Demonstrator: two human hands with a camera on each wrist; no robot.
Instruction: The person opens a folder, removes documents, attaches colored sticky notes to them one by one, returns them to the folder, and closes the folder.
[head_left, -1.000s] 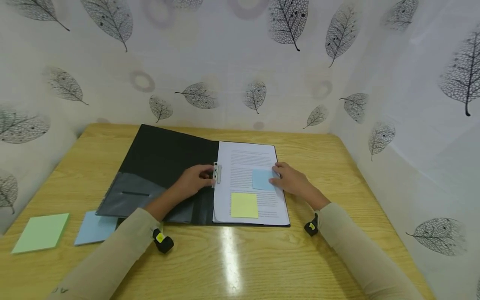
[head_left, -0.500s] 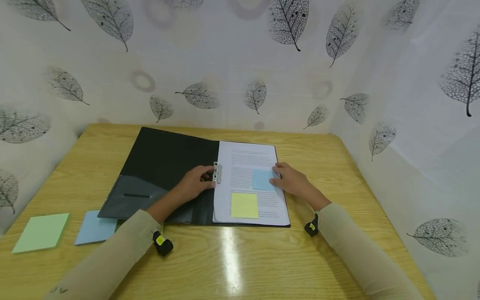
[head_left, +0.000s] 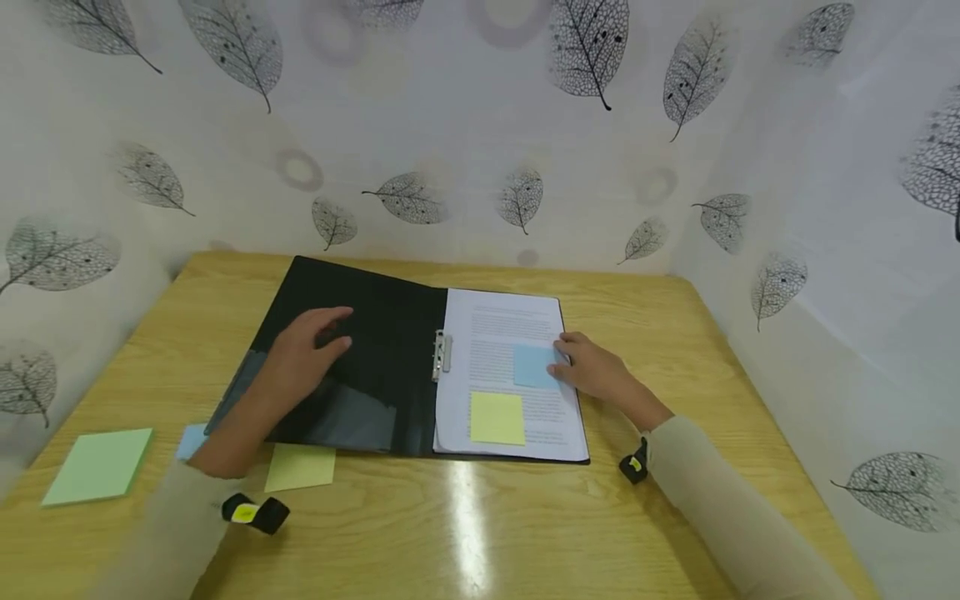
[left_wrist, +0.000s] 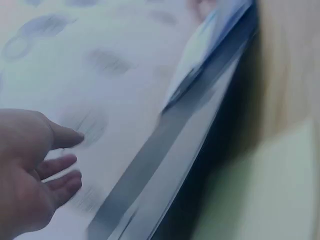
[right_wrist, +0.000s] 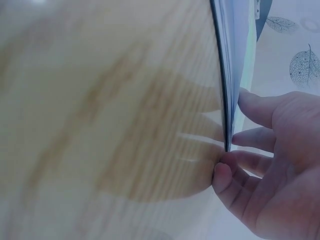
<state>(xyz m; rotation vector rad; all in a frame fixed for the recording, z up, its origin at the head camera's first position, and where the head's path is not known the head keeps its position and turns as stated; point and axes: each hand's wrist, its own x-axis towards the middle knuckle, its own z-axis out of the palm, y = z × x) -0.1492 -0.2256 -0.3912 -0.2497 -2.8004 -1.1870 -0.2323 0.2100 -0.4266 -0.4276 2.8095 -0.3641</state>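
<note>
A black clip folder (head_left: 375,333) lies spread on the table, a metal clip (head_left: 442,357) near its fold. Printed sheets (head_left: 487,329) fill its right side. On the top sheet are a blue sticky note (head_left: 531,367) and a yellow sticky note (head_left: 497,418). My left hand (head_left: 300,362) hovers above the left cover, fingers apart and holding nothing. My right hand (head_left: 596,371) grips the right edge of the folder. In the right wrist view its thumb (right_wrist: 257,107) lies on the paper side, while the lower fingers bend at the folder's edge.
A green sticky pad (head_left: 101,465) sits at the table's left. A blue pad (head_left: 192,439) is mostly hidden by the folder and left arm. A yellow pad (head_left: 303,469) pokes out from under the folder's front edge. Leaf-printed sheeting (head_left: 450,125) stands behind the table.
My left hand has let go of the clip and moved left over the black cover. The yellow pad now shows more beside that arm. The right hand keeps its place.
</note>
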